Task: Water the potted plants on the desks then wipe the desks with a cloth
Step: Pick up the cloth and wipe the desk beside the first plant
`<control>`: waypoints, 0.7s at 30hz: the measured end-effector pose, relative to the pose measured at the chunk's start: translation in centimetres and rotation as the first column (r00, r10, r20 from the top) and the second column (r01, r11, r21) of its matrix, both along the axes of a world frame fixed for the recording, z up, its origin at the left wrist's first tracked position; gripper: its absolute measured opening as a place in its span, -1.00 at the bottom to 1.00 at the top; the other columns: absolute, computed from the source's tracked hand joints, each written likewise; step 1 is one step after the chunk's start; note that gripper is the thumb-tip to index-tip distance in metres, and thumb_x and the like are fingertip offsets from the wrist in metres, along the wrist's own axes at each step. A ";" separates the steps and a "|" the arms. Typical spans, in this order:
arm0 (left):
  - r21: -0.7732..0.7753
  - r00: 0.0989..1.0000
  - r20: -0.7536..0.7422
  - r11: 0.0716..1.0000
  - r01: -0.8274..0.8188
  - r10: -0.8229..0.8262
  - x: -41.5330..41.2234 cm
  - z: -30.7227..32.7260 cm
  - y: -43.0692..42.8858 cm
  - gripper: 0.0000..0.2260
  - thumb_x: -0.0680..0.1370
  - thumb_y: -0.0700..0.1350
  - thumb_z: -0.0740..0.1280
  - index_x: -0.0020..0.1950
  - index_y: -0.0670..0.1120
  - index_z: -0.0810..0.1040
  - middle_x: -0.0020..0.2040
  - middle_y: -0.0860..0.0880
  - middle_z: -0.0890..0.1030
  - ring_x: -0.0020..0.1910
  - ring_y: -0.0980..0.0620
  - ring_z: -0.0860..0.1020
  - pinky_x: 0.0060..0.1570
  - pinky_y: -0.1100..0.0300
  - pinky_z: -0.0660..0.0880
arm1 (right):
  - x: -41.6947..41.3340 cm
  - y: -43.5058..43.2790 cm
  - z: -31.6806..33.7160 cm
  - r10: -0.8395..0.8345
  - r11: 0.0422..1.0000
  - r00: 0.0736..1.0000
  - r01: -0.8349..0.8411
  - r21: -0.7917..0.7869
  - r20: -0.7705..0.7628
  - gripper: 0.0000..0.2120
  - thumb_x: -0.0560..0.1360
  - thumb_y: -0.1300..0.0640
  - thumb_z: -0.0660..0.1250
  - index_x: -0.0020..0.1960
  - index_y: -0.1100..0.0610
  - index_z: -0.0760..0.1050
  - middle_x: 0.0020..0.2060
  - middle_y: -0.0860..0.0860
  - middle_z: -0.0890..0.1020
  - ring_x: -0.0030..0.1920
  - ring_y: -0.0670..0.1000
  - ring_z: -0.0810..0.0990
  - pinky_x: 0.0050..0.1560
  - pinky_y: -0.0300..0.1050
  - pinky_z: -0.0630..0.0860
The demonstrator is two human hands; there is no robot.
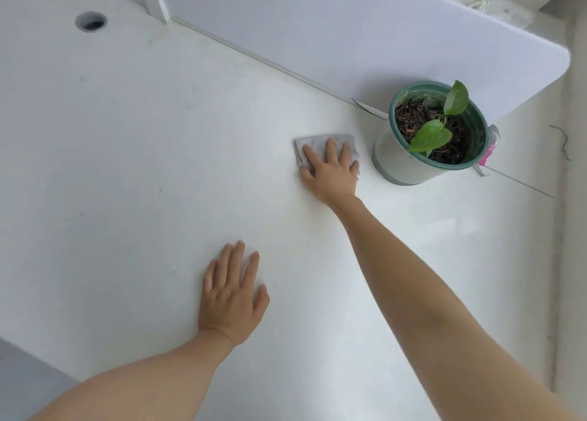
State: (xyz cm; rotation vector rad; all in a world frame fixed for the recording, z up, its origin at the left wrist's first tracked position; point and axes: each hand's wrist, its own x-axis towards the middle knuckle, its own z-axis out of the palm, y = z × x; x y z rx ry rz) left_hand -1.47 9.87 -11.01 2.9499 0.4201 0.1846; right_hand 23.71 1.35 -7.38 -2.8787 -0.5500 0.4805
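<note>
Single head-worn wide view, looking forward and steeply down onto the desk (pixel 127 166), close above it, tilted so the partition (pixel 349 39) runs diagonally; probably from a standing position, though hard to tell.

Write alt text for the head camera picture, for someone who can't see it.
A person's right hand presses a grey cloth flat on a white desk, beside a green-rimmed potted plant. The left hand rests flat, palm down, nearer the camera. A white divider panel stands behind the pot.
</note>
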 end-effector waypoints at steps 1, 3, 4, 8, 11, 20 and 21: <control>0.004 1.000 0.001 1.000 -0.001 0.001 0.0 0.0 0.0 -0.53 0.39 0.03 0.10 0.26 -0.11 0.34 0.25 -0.25 0.54 0.30 -0.14 0.29 0.18 -0.04 0.22 | 1.4 0.2 0.1 -0.009 1.000 1.000 0.008 -0.018 -0.011 -0.52 0.55 -0.11 0.01 0.45 -0.15 0.09 0.52 0.10 -0.03 0.49 0.27 -0.20 0.43 0.29 -0.13; 0.018 1.000 -0.003 1.000 0.001 -0.001 0.1 -0.1 0.0 -0.53 0.39 0.03 0.10 0.26 -0.11 0.34 0.25 -0.25 0.54 0.30 -0.14 0.29 0.18 -0.04 0.22 | 2.7 0.4 0.1 -0.046 0.998 0.998 0.045 -0.042 -0.032 -0.52 0.54 -0.11 0.01 0.46 -0.15 0.07 0.53 0.10 -0.06 0.49 0.26 -0.21 0.43 0.28 -0.15; 0.021 1.000 -0.008 1.000 0.003 -0.003 0.1 -0.2 0.0 -0.53 0.39 0.03 0.10 0.26 -0.11 0.34 0.26 -0.24 0.53 0.30 -0.14 0.29 0.18 -0.04 0.23 | 2.6 0.6 0.2 -0.076 0.996 0.996 0.074 -0.039 -0.037 -0.52 0.54 -0.10 0.01 0.46 -0.14 0.07 0.53 0.10 -0.07 0.49 0.26 -0.22 0.43 0.28 -0.15; 0.008 0.999 -0.037 1.000 -0.001 0.002 0.1 0.0 0.1 -0.53 0.39 0.03 0.09 0.27 -0.11 0.33 0.27 -0.24 0.53 0.31 -0.14 0.28 0.19 -0.05 0.21 | -2.2 0.2 0.0 -0.088 0.996 0.996 0.088 -0.021 -0.006 -0.52 0.55 -0.11 0.02 0.45 -0.13 0.11 0.52 0.12 -0.01 0.49 0.27 -0.15 0.42 0.25 -0.05; -0.016 0.999 -0.051 1.000 -0.001 0.000 0.1 0.4 0.0 -0.53 0.39 0.03 0.09 0.26 -0.11 0.33 0.26 -0.25 0.53 0.31 -0.14 0.27 0.20 -0.05 0.19 | -9.1 -1.8 -0.4 0.036 0.999 0.994 -0.034 -0.022 0.100 -0.54 0.48 -0.14 0.05 0.34 -0.06 0.38 0.38 0.23 0.36 0.38 0.39 0.25 0.21 0.33 0.34; -0.078 0.995 -0.097 0.997 -0.002 -0.006 0.1 0.9 -0.1 -0.52 0.39 0.01 0.09 0.17 -0.19 0.54 0.23 -0.27 0.54 0.27 -0.17 0.28 0.18 -0.06 0.18 | -14.3 -14.1 -0.1 -0.407 0.909 0.912 0.410 -0.081 0.049 -0.48 0.49 -0.21 -0.03 0.44 -0.17 0.14 0.51 0.11 0.09 0.49 0.25 -0.05 0.39 0.22 0.08; -0.081 0.995 -0.103 0.997 -0.001 -0.007 0.2 1.0 -0.1 -0.51 0.39 0.02 0.09 0.17 -0.20 0.55 0.23 -0.28 0.54 0.27 -0.17 0.28 0.18 -0.06 0.18 | -14.1 -15.0 0.2 -0.561 0.825 0.827 0.561 -0.060 0.031 -0.51 0.52 -0.16 0.01 0.45 -0.17 0.13 0.51 0.09 0.03 0.49 0.21 -0.12 0.41 0.19 0.02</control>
